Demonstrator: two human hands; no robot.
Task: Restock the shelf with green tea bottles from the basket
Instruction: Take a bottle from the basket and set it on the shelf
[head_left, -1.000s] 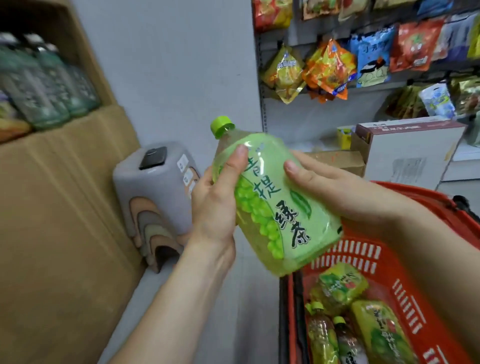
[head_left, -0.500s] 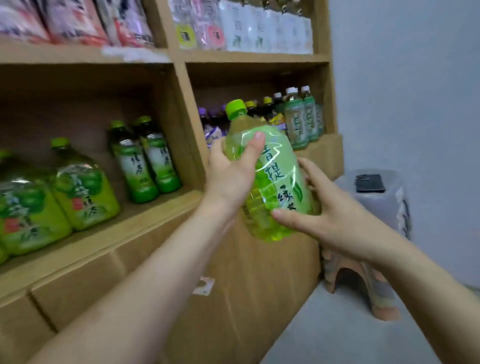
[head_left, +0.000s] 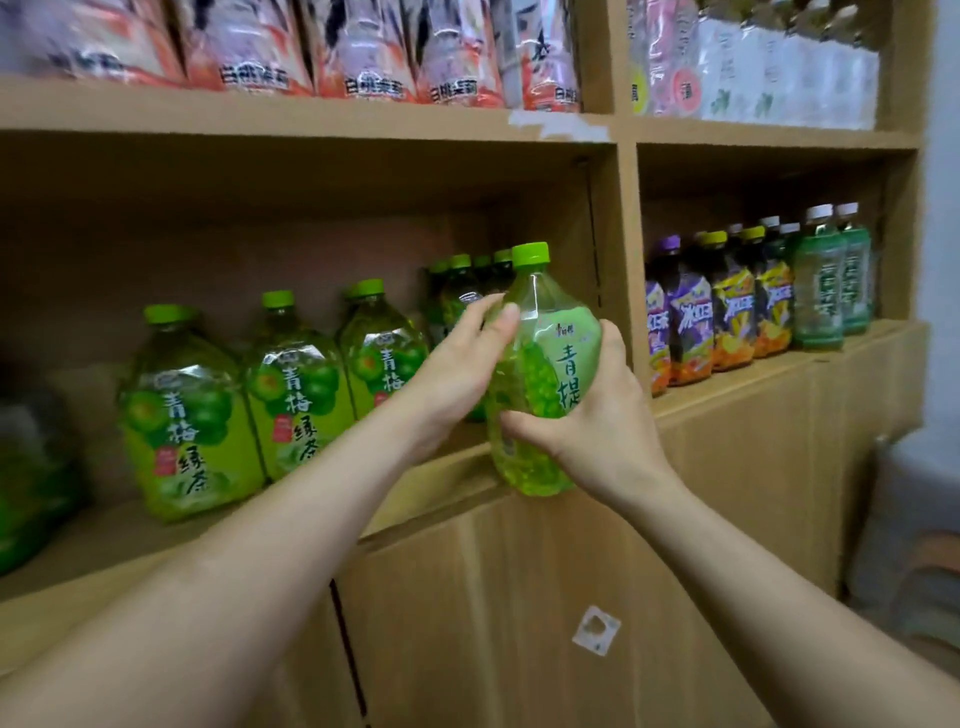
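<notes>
- I see both grips, left hand (head_left: 457, 374) and right hand (head_left: 592, 415), clasping the upright green-capped plastic tea bottle (head_left: 540, 374), cap up.
- Its base overhangs the brown wooden shelf (head_left: 441, 473) edge; bare board lies beneath my left grip.

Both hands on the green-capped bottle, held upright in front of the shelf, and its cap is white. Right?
Not quite: the cap is green, not white, as the head view shows. The rest holds: the left hand and right hand both grip the bottle, held upright in front of the shelf. White caps appear only on the dark green bottles in the right-hand compartment.
</notes>
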